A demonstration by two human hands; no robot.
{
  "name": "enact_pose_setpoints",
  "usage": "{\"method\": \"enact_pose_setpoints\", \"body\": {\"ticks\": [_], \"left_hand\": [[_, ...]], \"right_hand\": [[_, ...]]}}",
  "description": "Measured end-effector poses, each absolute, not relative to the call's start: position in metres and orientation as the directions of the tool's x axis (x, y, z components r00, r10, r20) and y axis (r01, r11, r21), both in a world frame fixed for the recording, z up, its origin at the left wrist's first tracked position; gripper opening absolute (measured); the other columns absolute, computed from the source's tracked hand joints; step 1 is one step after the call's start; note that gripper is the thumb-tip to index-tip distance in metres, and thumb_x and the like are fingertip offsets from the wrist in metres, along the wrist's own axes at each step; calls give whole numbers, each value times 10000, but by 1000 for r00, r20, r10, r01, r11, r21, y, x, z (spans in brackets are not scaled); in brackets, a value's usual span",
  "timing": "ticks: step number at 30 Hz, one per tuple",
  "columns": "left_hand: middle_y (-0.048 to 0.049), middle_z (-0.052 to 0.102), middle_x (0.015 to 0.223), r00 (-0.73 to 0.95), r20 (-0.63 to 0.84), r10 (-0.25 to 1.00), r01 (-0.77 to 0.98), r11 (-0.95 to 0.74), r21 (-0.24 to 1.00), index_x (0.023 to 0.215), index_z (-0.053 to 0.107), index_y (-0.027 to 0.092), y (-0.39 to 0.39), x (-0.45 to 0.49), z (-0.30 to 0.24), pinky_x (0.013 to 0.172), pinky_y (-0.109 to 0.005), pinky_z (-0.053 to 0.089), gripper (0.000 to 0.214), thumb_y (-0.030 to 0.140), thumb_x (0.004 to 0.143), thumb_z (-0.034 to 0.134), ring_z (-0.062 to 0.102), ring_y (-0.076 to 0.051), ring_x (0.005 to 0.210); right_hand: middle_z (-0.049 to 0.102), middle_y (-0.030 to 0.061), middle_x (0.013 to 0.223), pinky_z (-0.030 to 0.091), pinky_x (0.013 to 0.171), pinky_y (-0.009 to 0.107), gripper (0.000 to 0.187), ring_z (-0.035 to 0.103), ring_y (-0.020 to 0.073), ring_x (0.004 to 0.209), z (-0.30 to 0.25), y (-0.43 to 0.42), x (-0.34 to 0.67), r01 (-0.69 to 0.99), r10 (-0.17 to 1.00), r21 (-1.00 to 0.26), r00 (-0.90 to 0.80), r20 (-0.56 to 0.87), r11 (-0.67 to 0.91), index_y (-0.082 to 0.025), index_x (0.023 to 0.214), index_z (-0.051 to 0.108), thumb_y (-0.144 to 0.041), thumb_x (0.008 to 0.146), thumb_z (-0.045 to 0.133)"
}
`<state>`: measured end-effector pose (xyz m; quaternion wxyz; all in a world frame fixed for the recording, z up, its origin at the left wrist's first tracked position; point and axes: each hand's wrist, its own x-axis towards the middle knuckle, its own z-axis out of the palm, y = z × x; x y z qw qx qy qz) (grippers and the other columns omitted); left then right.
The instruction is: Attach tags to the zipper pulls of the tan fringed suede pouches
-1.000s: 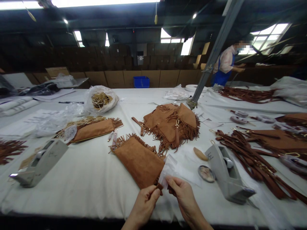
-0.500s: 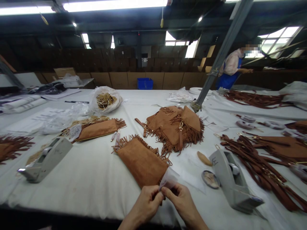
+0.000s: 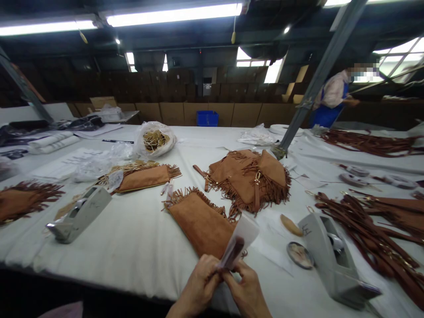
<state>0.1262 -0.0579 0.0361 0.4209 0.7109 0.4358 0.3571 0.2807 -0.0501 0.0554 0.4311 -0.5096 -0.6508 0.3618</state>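
Both my left hand [image 3: 202,282] and my right hand [image 3: 245,285] pinch the lower end of a translucent white wrapper [image 3: 247,230], fingertips close together. A dark brown strip, perhaps a leather strap [image 3: 233,251], shows through it. Just beyond my hands lies a brown suede pouch [image 3: 200,221] with fringed ends, partly hidden by the wrapper. Behind it is a pile of fringed brown suede bags [image 3: 238,176] with a clipped strap on top. To the right of my hands are a round dish [image 3: 300,255] and a grey tape dispenser [image 3: 336,258].
Another tape dispenser [image 3: 79,214] stands at left, near a fringed pouch [image 3: 144,179]. A plastic bag of tan stuffing [image 3: 155,139] sits farther back. Brown leather straps [image 3: 367,234] lie at right. A slanted metal post [image 3: 318,84] rises from the table; a person [image 3: 331,99] stands beyond.
The wrapper has come up more upright between my hands, and the brown strip inside now shows. The whole view has shifted slightly, with things appearing farther right.
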Motion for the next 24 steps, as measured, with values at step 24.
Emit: {"method": "enact_pose_setpoints", "body": {"ticks": [24], "left_hand": [[68, 397, 525, 259, -470, 844, 321, 384, 866, 619, 517, 163, -117, 58, 20, 492, -224, 201, 263, 378, 740, 608, 322, -83, 511]], "right_hand": [[717, 94, 909, 529, 794, 365, 266, 673, 240, 828, -2, -54, 274, 411, 990, -911, -140, -31, 30, -172, 990, 662, -248, 779, 518]]}}
